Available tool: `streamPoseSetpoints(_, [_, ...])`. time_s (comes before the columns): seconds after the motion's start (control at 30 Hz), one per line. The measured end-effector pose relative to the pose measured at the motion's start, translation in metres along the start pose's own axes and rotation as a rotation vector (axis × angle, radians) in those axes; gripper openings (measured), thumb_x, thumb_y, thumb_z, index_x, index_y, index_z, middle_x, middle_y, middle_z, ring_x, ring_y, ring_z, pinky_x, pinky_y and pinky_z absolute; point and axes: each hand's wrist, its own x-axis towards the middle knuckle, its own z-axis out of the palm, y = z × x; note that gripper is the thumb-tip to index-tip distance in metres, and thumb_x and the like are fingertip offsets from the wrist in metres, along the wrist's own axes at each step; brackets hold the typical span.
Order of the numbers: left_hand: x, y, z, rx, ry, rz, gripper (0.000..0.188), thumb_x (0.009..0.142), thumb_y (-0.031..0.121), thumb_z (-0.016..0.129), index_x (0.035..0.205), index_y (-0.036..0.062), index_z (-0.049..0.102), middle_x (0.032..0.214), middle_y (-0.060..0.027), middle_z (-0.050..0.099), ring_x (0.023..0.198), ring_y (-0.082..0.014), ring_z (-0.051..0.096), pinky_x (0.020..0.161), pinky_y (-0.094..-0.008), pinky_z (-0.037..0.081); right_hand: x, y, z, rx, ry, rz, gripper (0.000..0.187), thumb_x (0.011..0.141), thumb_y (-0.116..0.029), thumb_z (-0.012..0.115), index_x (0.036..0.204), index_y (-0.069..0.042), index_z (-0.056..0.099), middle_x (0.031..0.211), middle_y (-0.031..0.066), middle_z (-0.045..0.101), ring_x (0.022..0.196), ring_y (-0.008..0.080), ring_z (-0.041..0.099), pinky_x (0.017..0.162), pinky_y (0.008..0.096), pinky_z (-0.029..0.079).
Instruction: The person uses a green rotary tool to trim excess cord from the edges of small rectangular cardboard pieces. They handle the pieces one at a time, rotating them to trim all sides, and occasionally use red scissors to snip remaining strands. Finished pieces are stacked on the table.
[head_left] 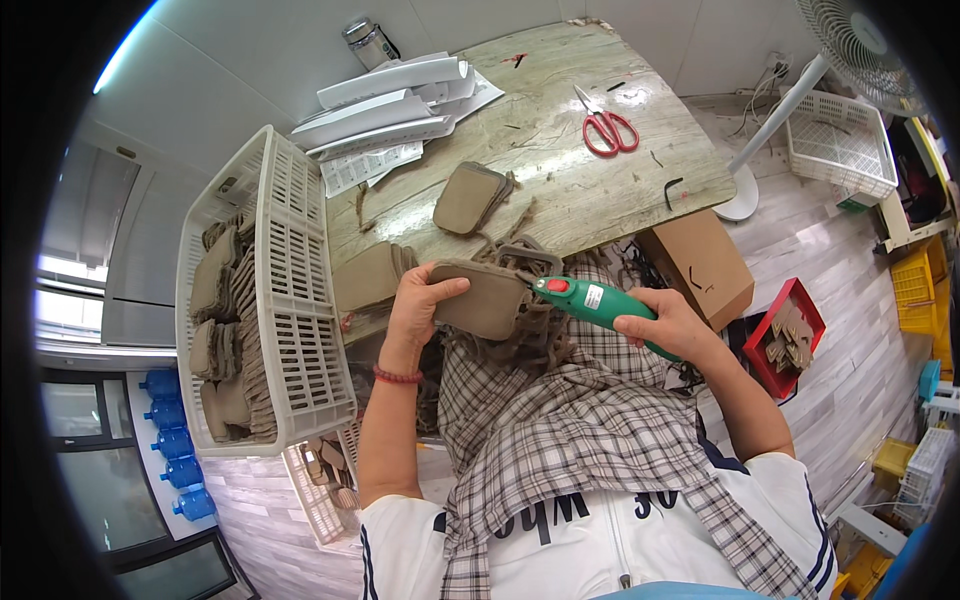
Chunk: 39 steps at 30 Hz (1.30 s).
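Note:
My left hand (418, 302) grips the left end of a brown, rounded rectangular fabric pad (482, 308), its thumb on top. Closed around a green handheld electric cutter (608, 308) with a red button is my right hand (672, 325). The cutter's tip meets the pad's right edge, where I cannot make out the blade. Brown trimmed strips (548, 335) dangle beside the pad, over my lap. A small stack of similar pads (468, 200) lies on the table beyond my hands, and another stack (372, 278) sits to the left of them.
At left, a white plastic crate (310, 300) holds many brown pads. The wooden table (560, 150) bears red-handled scissors (608, 132), papers (395, 105) and a metal flask (368, 42). To the right are a cardboard box (705, 265), a red bin (752, 350) with scraps, and a fan (860, 45).

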Motion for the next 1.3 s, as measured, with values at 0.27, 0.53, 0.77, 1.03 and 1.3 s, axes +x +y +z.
streamPoseSetpoints(0.27, [0.0,0.003,-0.001,0.055,-0.037,-0.041,0.023,0.077,-0.003,0.07,0.1,-0.0032,0.066,0.09,-0.01,0.07,0.076,-0.0153,0.067,0.07,-0.0282,0.055,0.001,0.004,0.002,0.014,-0.016,-0.022,0.03,0.084,-0.026,0.071,0.094,0.002,0.065,0.066,0.0001,0.057,0.059,0.0057,0.052,0.055,0.0224,0.043])
streamPoseSetpoints(0.53, [-0.002,0.004,0.003,0.084,-0.032,-0.071,0.024,0.076,-0.003,0.071,0.1,-0.0037,0.066,0.09,-0.0103,0.07,0.076,-0.015,0.067,0.07,-0.0279,0.055,0.002,0.003,0.007,-0.015,0.001,-0.028,0.032,0.083,-0.027,0.072,0.098,0.001,0.065,0.066,0.0,0.057,0.059,0.0055,0.052,0.055,0.0223,0.043])
streamPoseSetpoints(0.77, [-0.003,0.007,0.01,0.175,-0.049,-0.087,0.024,0.076,0.0,0.072,0.099,-0.0038,0.067,0.088,-0.0089,0.07,0.075,-0.0136,0.066,0.069,-0.0267,0.055,0.003,0.0,0.01,-0.081,0.019,-0.037,0.038,0.082,-0.032,0.072,0.101,0.0,0.065,0.069,0.0011,0.059,0.061,0.0069,0.055,0.057,0.0236,0.045])
streamPoseSetpoints(1.03, [-0.004,0.005,0.024,0.214,-0.124,-0.133,0.022,0.076,0.0,0.071,0.098,-0.0037,0.067,0.087,-0.0079,0.07,0.073,-0.0133,0.066,0.069,-0.0257,0.054,0.005,-0.011,0.015,-0.142,0.009,-0.042,0.033,0.083,-0.023,0.071,0.102,0.003,0.064,0.073,0.0014,0.058,0.063,0.007,0.054,0.058,0.0232,0.045])
streamPoseSetpoints(1.3, [0.002,0.007,0.036,0.27,-0.198,-0.229,0.024,0.075,-0.001,0.072,0.098,-0.0032,0.067,0.089,-0.009,0.07,0.076,-0.015,0.066,0.072,-0.0275,0.055,0.012,-0.009,0.017,-0.201,0.042,-0.098,0.04,0.081,-0.034,0.072,0.102,0.0,0.065,0.073,0.0036,0.061,0.066,0.0097,0.057,0.061,0.0263,0.046])
